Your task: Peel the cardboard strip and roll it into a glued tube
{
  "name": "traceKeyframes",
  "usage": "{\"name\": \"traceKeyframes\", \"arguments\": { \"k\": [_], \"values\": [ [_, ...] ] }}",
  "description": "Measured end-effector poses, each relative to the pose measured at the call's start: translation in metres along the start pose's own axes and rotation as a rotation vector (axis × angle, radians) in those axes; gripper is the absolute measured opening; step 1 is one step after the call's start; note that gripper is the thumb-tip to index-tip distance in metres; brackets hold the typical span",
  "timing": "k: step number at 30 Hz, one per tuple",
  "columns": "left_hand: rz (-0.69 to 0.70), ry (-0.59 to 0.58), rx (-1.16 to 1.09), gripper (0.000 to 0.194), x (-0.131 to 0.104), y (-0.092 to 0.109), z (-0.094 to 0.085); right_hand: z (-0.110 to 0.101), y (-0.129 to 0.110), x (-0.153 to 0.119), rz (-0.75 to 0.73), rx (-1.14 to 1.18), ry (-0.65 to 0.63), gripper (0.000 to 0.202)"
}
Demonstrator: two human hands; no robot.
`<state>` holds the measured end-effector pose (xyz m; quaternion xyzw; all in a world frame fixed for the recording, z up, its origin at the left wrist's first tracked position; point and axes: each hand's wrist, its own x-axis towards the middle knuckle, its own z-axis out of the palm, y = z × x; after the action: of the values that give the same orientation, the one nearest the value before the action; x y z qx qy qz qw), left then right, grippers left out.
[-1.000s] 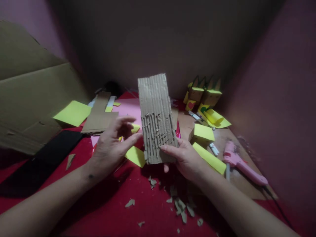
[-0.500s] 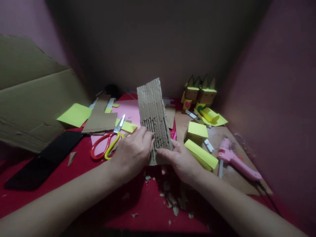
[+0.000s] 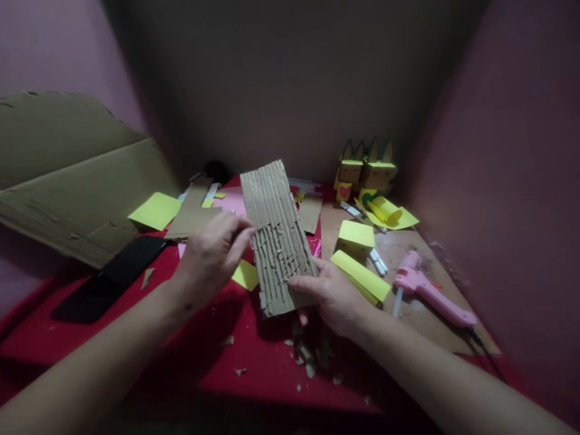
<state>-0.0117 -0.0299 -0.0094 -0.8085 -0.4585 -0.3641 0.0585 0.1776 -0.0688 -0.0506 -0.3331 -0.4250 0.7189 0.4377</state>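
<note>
My right hand (image 3: 338, 296) grips a strip of corrugated cardboard (image 3: 274, 241) by its lower right edge, thumb on the front and fingers behind. The strip leans to the left. Its ridges are bare, and the lower half is rough with torn bits of paper. Beside the strip's left edge is my left hand (image 3: 208, 251), closed with thumb and fingers drawn together. Whether a scrap is pinched in it is too small to make out. The scissors are almost wholly hidden behind this hand.
Torn scraps (image 3: 306, 356) lie on the red tabletop (image 3: 190, 374). A pink glue gun (image 3: 430, 293) rests on a board at right, near a yellow-topped box (image 3: 356, 238). Small cardboard figures (image 3: 365, 172) stand behind. A black phone-like slab (image 3: 109, 281) and large cardboard (image 3: 86, 187) are left.
My left hand has come off the strip's face and moved left and slightly up, covering the scissors. The strip has tilted further left in my right hand. The view has shifted a little.
</note>
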Motion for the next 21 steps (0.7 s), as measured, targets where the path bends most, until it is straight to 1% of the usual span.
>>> {"name": "traceKeyframes", "arguments": {
  "k": [2,3,6,9,11,13,16,18,19,21],
  "values": [
    [0.042,-0.1,-0.07,0.019,-0.008,0.009,0.0,0.002,0.002,-0.001,0.01,0.007,-0.014,0.02],
    [0.057,-0.13,-0.071,0.019,-0.012,0.013,0.001,0.003,0.002,-0.002,0.018,0.002,-0.02,0.021],
    [0.081,-0.158,-0.016,0.02,-0.02,0.023,0.006,0.005,0.004,-0.004,0.036,-0.036,-0.032,0.021],
    [0.113,-0.185,0.066,0.022,-0.023,0.027,0.007,0.005,0.007,-0.006,0.03,-0.061,-0.044,0.02],
    [0.1,-0.217,0.1,0.022,-0.025,0.028,0.005,0.005,0.01,-0.006,0.021,-0.059,-0.065,0.019],
    [0.046,-0.287,0.0,0.021,-0.029,0.029,0.0,0.004,0.013,-0.006,0.005,-0.042,-0.082,0.017],
    [-0.036,-0.48,-0.327,0.022,-0.034,0.028,-0.013,0.003,0.016,-0.004,-0.018,-0.004,-0.079,0.017],
    [-0.077,-0.576,-0.443,0.023,-0.035,0.026,-0.022,0.001,0.015,-0.004,-0.019,-0.01,-0.069,0.018],
    [-0.081,-0.584,-0.451,0.024,-0.035,0.026,-0.025,0.0,0.013,-0.004,-0.029,-0.028,-0.061,0.018],
    [-0.045,-0.543,-0.432,0.023,-0.039,0.029,-0.028,-0.002,0.007,-0.005,-0.089,-0.074,-0.026,0.017]
  ]
}}
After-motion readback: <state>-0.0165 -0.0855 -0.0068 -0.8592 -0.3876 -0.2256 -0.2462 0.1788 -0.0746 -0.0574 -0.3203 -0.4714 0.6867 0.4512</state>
